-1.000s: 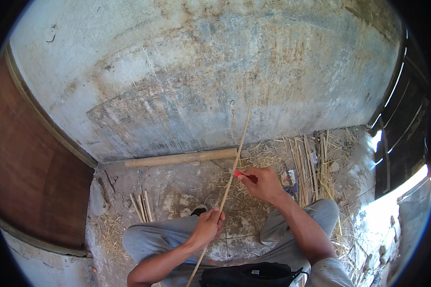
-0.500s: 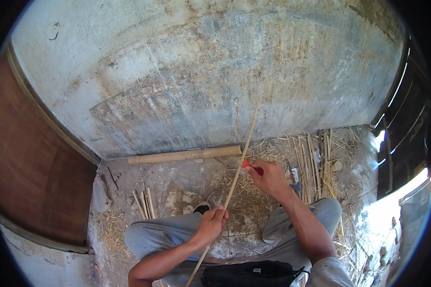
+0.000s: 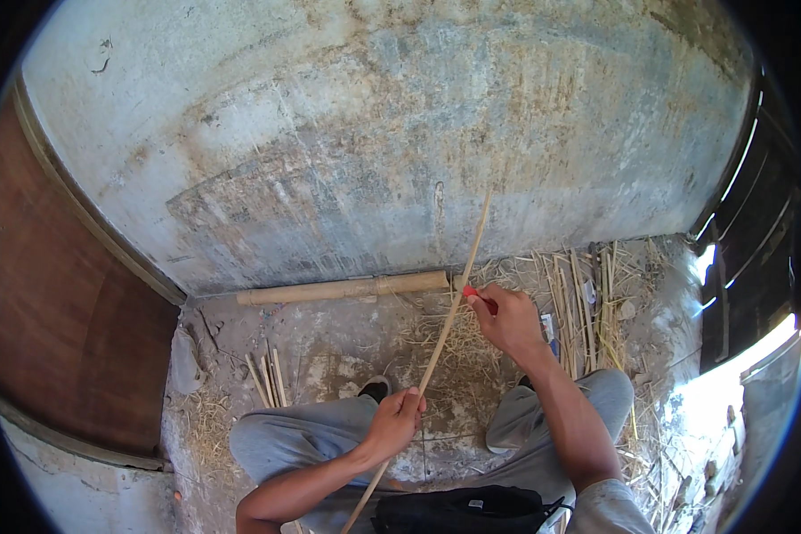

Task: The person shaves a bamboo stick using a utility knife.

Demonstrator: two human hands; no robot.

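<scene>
At your far left, a brown door (image 3: 80, 294) is cut off by the dark rim of the view. Near your left knee stands a small group of short sticks (image 3: 278, 378), their lower ends hidden behind your trousers (image 3: 285, 436).

Your left hand (image 3: 396, 423) is closed around a long stick (image 3: 440, 343), covering a short stretch of it. The stick is thin, pale yellow and slightly bowed, sloping up and to the right from your lap and narrowing toward its upper tip in front of the stained wall (image 3: 356, 151). Its lower end runs out past the bottom edge, so you cannot see its full length. A dark shoe (image 3: 376, 388) shows only in part behind your left hand. The stick crosses near the right end of a thick bamboo pole (image 3: 343, 289) lying along the wall.

Your right hand (image 3: 512, 320) pinches a small red tool (image 3: 470, 292) right at the stick; your fingers hide most of it, and you cannot tell its shape or whether it touches the wood. Beyond your right wrist, a blue and white item is partly covered, beside a bundle of pale sticks (image 3: 580, 307) among shavings. Glare at far right washes out detail.
</scene>
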